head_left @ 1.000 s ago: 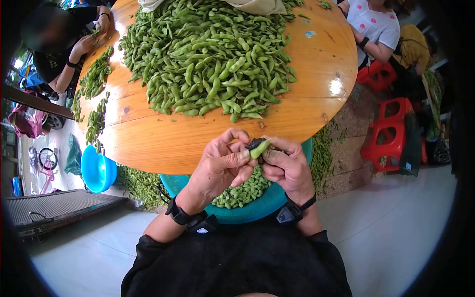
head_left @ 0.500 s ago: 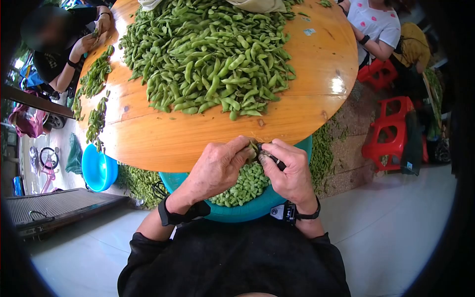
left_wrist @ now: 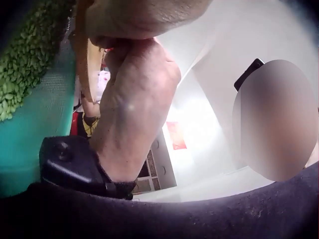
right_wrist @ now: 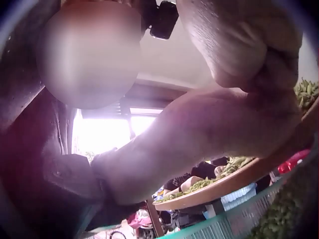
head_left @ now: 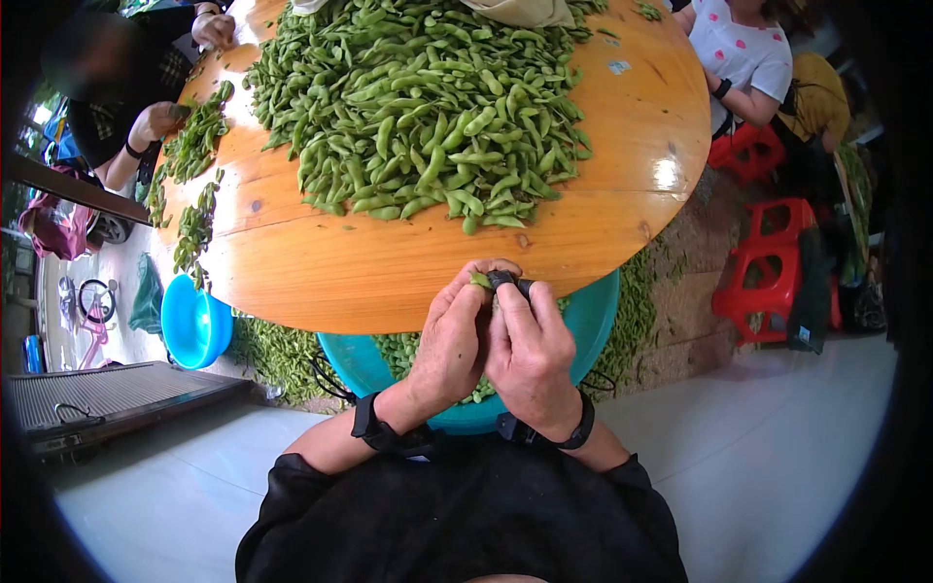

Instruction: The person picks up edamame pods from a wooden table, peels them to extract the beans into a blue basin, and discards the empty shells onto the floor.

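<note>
Close together over the table's near edge, my left hand [head_left: 447,345] and right hand [head_left: 535,355] pinch a green soybean pod [head_left: 480,280] between their fingertips. Only one end of the pod shows. Something black, like a wrap [head_left: 500,279], covers fingertips beside it. Beneath the hands stands a teal basin [head_left: 591,335] containing shelled green beans [head_left: 397,352], partly hidden by my hands. In the left wrist view the beans [left_wrist: 22,64] lie at the left. Both wrist views show mostly palms and forearms; the pod is hidden there.
A large heap of pods [head_left: 418,126] covers much of the round wooden table [head_left: 292,282]. Smaller pod piles [head_left: 199,228] lie along its left edge, by another person's hand [head_left: 160,121]. A blue basin [head_left: 194,325] and red stools [head_left: 768,262] stand on the floor.
My hands first turned over and drew apart slightly, then came together again, a little nearer the table, with a pod still at the fingertips. The person at left has spread their hands apart.
</note>
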`<state>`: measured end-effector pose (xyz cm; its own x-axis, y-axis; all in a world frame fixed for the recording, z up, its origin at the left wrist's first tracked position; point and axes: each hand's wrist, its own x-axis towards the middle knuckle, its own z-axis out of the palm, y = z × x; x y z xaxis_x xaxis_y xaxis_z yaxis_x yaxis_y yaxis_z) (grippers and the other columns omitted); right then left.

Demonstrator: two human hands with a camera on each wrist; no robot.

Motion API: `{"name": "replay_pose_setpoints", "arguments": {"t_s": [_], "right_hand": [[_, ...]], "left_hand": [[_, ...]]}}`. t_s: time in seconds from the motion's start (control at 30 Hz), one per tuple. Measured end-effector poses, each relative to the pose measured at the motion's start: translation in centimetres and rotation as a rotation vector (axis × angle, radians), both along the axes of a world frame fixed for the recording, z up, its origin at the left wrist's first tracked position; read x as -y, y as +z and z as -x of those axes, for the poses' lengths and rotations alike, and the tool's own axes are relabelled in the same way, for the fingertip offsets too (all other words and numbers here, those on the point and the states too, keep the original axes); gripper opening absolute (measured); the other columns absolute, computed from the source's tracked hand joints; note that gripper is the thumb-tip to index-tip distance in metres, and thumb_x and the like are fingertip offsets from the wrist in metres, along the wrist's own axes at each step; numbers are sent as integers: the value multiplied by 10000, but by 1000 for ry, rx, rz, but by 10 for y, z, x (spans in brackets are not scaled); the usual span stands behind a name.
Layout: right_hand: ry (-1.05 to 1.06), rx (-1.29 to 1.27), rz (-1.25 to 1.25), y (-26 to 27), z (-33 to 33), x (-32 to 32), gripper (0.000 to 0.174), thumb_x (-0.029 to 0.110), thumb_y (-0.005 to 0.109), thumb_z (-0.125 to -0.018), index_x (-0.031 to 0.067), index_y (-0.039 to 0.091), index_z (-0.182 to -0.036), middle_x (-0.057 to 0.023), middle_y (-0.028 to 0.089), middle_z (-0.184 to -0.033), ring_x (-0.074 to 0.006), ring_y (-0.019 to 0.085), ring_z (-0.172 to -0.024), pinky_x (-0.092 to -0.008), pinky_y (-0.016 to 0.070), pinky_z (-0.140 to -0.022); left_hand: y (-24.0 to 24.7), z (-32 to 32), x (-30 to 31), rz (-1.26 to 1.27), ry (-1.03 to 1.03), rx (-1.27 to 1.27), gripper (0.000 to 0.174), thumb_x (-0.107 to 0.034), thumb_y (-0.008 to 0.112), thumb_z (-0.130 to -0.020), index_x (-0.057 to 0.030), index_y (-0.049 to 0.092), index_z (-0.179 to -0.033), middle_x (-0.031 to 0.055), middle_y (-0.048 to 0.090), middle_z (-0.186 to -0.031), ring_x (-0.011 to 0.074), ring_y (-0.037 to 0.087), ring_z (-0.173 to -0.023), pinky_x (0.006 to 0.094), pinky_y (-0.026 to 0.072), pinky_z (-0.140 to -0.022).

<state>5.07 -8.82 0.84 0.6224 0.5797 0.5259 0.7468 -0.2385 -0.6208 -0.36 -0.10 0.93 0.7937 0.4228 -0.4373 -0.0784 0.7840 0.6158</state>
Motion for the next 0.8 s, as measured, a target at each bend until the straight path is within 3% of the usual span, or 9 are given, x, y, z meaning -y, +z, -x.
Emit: {"name": "replay_pose_setpoints", "arguments": {"t_s": [0.07,0.2,0.27,0.3,0.43,0.5,0.53,0.63,0.8], "right_hand": [[6,-12,-31,0,-5,2,215,-83,632,-807,-62,628,-1021,-155,548,-841,-323,598,-687,-382,476,-583],[93,-259,-54,-1,-25,14,186,-32,626,-843,-35,645,-1028,-107,572,-777,-266,602,-634,-342,474,-560],[189,-686,-45,-1,-32,20,160,-18,626,-858,-50,650,-1013,-110,594,-767,-206,587,-605,-304,454,-549],[195,-842,-40,3,-32,21,151,-3,631,-867,-57,653,-1007,-116,605,-760,-157,569,-598,-279,439,-545],[230,-1066,-67,4,-35,26,149,-5,627,-868,-60,653,-1003,-119,602,-755,-164,590,-598,-271,445,-546],[241,-567,1,0,-33,23,198,-35,601,-882,-60,626,-1076,-56,583,-757,-119,558,-593,-253,431,-527],[239,-567,0,4,-32,23,198,-35,601,-882,-60,626,-1076,-56,583,-757,-119,558,-593,-253,431,-527],[202,13,9,17,-21,24,228,-43,636,-841,-51,608,-1067,-123,526,-820,-241,623,-613,-331,524,-545],[261,86,-67,5,-29,21,233,-53,630,-844,-49,609,-1075,-125,531,-851,-242,630,-642,-328,530,-534]], "left_hand": [[-9,7,-4,-14,-92,62,274,-69,395,-977,-13,551,-1195,46,587,-1058,119,565,-921,262,477,-814],[-11,15,-15,-204,-222,48,234,-105,410,-1025,0,539,-1189,49,592,-1016,111,554,-826,251,473,-732],[-4,18,-24,-456,-458,-39,243,-142,424,-1052,14,532,-1203,59,599,-970,101,528,-722,249,461,-649],[-10,20,-23,-467,-425,0,293,-130,400,-1061,53,501,-1267,32,565,-845,85,490,-654,236,426,-566],[-10,22,-28,-245,-416,40,327,-135,401,-1062,67,483,-1305,57,574,-933,97,502,-675,238,444,-595],[-18,22,-27,-297,-420,97,351,-135,410,-1058,61,481,-1340,74,572,-1013,114,518,-747,264,471,-650],[-16,22,-27,-297,-423,97,351,-135,410,-1058,61,481,-1340,74,572,-1013,114,518,-747,264,471,-650],[-9,21,-30,-18,-359,204,362,-106,415,-1041,54,477,-1359,69,571,-1018,135,522,-823,299,483,-698],[-14,19,-30,70,-331,261,382,-134,508,-984,30,517,-1328,89,597,-1004,169,560,-801,316,492,-675]]}}
